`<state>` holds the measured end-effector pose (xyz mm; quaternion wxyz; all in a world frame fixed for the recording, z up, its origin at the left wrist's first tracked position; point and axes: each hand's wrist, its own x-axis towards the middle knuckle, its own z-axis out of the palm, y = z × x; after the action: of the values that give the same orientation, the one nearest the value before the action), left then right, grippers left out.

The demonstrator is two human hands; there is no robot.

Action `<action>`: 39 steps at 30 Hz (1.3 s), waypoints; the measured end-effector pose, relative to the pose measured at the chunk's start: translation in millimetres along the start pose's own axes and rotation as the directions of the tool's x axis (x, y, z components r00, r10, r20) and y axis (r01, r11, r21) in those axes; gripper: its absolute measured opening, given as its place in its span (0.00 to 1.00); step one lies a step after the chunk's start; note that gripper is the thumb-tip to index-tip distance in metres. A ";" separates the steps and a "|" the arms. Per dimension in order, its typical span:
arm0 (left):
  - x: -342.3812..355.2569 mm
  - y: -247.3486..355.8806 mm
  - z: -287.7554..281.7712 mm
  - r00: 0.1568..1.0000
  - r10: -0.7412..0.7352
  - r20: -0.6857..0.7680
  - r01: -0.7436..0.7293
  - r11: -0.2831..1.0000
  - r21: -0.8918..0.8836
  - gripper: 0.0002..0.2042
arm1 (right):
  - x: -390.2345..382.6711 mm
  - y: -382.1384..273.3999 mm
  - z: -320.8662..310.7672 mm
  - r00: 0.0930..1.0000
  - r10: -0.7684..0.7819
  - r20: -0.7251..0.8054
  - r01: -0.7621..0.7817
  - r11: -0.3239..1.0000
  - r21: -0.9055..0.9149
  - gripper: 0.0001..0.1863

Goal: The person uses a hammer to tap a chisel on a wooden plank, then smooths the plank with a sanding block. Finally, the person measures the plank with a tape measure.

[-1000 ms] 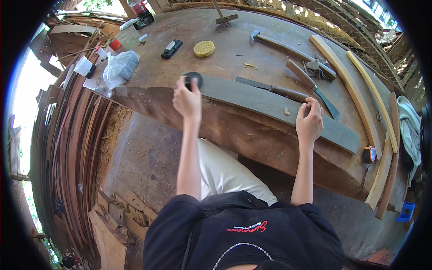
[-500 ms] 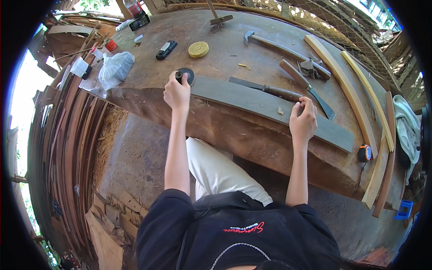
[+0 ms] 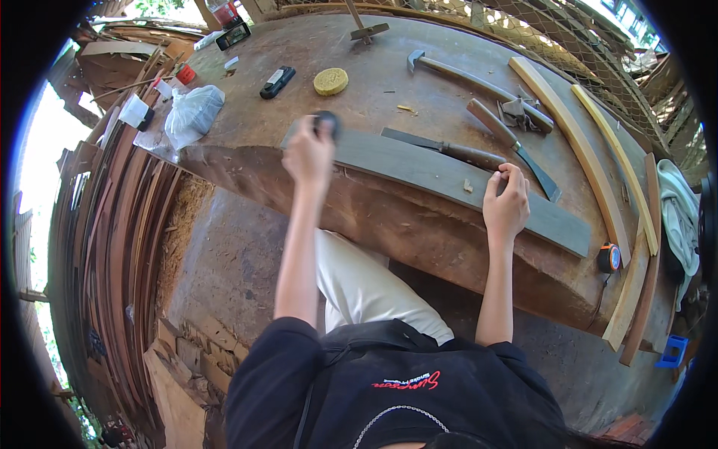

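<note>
A long grey wooden board (image 3: 419,170) lies along the near edge of the workbench. Over its left end, my left hand (image 3: 308,159) is closed round a black disc-shaped tool (image 3: 327,124), blurred by motion. My right hand (image 3: 506,202) lies across the board toward its right part, fingers curled at the far edge; the fingertips' exact hold is partly hidden. Right by those fingers ends the handle of a chisel (image 3: 449,149). Beyond it is a wooden-handled tool with a broad dark blade (image 3: 516,144). A small wood chip (image 3: 468,185) sits on the board.
The bench (image 3: 247,112) also carries a hammer (image 3: 479,86), a round yellow sponge-like pad (image 3: 330,81), a black device (image 3: 277,82), a plastic bag (image 3: 193,114) and a tape measure (image 3: 608,257). Wood strips (image 3: 572,142) lie at right; stacked planks (image 3: 112,262) stand left.
My left hand has slid rightward along the board with the black disc-shaped tool. The right hand keeps its place on the board.
</note>
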<state>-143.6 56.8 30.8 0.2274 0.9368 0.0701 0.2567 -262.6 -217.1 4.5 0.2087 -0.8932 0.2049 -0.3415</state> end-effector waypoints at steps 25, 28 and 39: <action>-48.8 39.5 14.4 0.995 0.096 0.025 -0.087 0.965 -0.249 0.17 | -1.9 -2.5 -1.1 1.000 -0.016 -0.012 0.016 1.000 0.004 0.06; -109.3 93.9 14.8 0.908 0.418 0.027 -0.374 0.839 -0.395 0.18 | -3.1 -2.5 -2.5 1.000 -0.027 -0.004 0.027 1.000 0.009 0.06; 6.9 -24.7 2.7 0.987 -0.038 -0.157 0.051 0.996 0.077 0.17 | -3.2 -7.1 1.5 0.999 -0.037 -0.002 0.037 0.999 -0.013 0.05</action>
<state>-136.6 79.4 20.5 0.1888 0.9206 0.1188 0.3205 -262.1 -209.2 5.5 0.1965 -0.8977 0.1908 -0.3450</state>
